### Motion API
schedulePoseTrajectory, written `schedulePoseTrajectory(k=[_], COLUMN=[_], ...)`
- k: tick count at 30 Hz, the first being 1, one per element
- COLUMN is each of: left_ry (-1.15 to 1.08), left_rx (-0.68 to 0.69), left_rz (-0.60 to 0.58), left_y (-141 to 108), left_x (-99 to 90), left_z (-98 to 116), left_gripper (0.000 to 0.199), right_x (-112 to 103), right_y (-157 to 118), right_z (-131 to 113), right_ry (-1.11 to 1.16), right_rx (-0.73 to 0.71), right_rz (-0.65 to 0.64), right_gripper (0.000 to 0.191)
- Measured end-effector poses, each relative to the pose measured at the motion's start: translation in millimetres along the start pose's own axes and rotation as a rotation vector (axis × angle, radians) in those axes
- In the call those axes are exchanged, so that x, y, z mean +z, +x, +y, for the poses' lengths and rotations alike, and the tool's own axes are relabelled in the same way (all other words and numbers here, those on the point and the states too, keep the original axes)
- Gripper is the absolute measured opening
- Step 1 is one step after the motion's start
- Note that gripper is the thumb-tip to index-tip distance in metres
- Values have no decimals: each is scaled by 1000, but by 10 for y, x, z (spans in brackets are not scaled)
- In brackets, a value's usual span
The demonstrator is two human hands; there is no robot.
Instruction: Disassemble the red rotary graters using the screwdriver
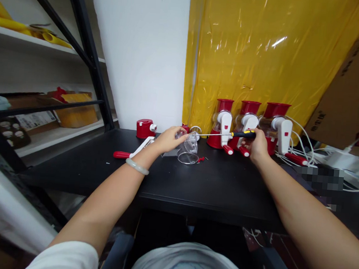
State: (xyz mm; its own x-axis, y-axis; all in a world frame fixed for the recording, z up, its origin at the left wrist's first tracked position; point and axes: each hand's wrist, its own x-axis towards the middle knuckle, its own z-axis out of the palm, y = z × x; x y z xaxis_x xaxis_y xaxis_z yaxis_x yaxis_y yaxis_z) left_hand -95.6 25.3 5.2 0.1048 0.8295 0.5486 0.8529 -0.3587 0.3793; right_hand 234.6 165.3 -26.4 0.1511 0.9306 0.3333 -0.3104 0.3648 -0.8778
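My left hand point(170, 139) is closed on a clear plastic grater body point(188, 148), which is tilted with its round opening low and toward me. In my right hand point(258, 145) is a screwdriver point(241, 134) with a black and yellow handle. Its long metal shaft points left, and the tip reaches the clear body near a white ring; whether it touches a screw is too small to tell. Left of my left hand stand a red grater base point(144, 129) and a white crank with a red handle point(122, 155). A small red piece point(201, 159) lies beside the clear body.
Several red and clear rotary graters point(223, 123) with white cranks stand at the back right. White cables and a power adapter point(340, 159) lie on the right of the black table point(174, 188). A black-framed shelf point(93, 60) rises at left; a cardboard box point(344, 86) leans at right.
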Motion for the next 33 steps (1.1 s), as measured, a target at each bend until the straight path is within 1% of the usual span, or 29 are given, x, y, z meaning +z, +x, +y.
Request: schedulePoseTrajectory(k=[3, 6, 10, 15, 19, 26, 31, 33], left_ry=[-3, -10, -16, -12, -12, -10, -7, -7], left_rx=[-4, -4, -8, -3, -3, 0, 6, 7], left_rz=[1, 4, 4, 8, 6, 8, 8, 8], left_y=[-6, -7, -1, 1, -2, 0, 2, 4], left_x=[-3, -3, 1, 4, 4, 12, 18, 21], left_z=[-2, -7, -17, -14, -14, -20, -28, -37], left_gripper=[37, 37, 37, 34, 36, 36, 35, 35], right_x=[16, 28, 66, 112, 105, 104, 99, 91], right_y=[-41, -60, -78, -106, -106, -94, -101, -106], right_z=[-6, -19, -73, -138, -142, -139, -100, -93], right_ry=[-125, -150, -62, 81, 72, 24, -25, -42], right_rx=[-98, -97, -37, 22, 30, -7, -85, -101], right_rz=[112, 123, 148, 148, 130, 107, 109, 125], right_gripper=[38, 39, 28, 22, 6, 12, 29, 31])
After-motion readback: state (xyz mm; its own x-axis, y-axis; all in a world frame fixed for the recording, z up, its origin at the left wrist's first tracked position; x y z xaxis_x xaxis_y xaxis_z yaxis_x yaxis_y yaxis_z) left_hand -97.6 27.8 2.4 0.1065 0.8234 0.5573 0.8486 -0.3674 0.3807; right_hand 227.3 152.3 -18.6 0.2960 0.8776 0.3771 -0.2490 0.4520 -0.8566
